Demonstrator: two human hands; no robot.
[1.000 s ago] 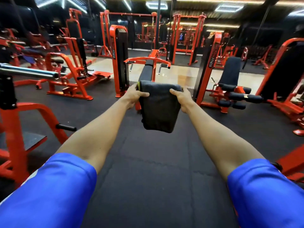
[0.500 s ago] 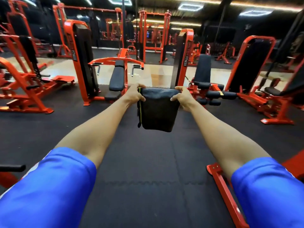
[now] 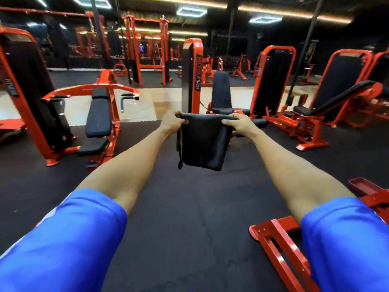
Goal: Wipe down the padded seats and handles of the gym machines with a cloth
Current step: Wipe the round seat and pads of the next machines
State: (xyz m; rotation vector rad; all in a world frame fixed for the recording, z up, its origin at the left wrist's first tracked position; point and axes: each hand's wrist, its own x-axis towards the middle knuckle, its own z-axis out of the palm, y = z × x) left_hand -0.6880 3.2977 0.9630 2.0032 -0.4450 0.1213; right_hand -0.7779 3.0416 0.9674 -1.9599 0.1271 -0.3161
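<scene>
Both arms are being held out straight ahead, bare from the short blue sleeves (image 3: 63,239) to the wrists. The left hand (image 3: 171,123) is being clenched on the upper left corner of the cloth (image 3: 203,142), thumb laid on the front, the other fingers being hidden behind the fabric. The right hand (image 3: 240,123) is being clenched on the upper right corner, its fingers (image 3: 229,122) curled over the top fold. The cloth is being held in the air between the two hands, above the floor mat (image 3: 189,218) and touching no machine. The lower part of the middle machine (image 3: 221,89) is being covered by the cloth and the right hand. Both sleeves are being cut off by the lower edge, and the red frame (image 3: 280,249) at lower right is being partly covered by the right sleeve. Distant machines are being blurred; on the upright column (image 3: 192,74) only the word FITNESS is being read with confidence. The cloth is being shown as a dark, soft, folded rectangle with thin yellow-green trim down its left edge. The press machine (image 3: 107,85) on the left is being shown in red painted steel, with a black padded backrest (image 3: 99,114) and seat (image 3: 93,147). The floor mat is being shown as dark rubber tiles with jagged seams.
</scene>
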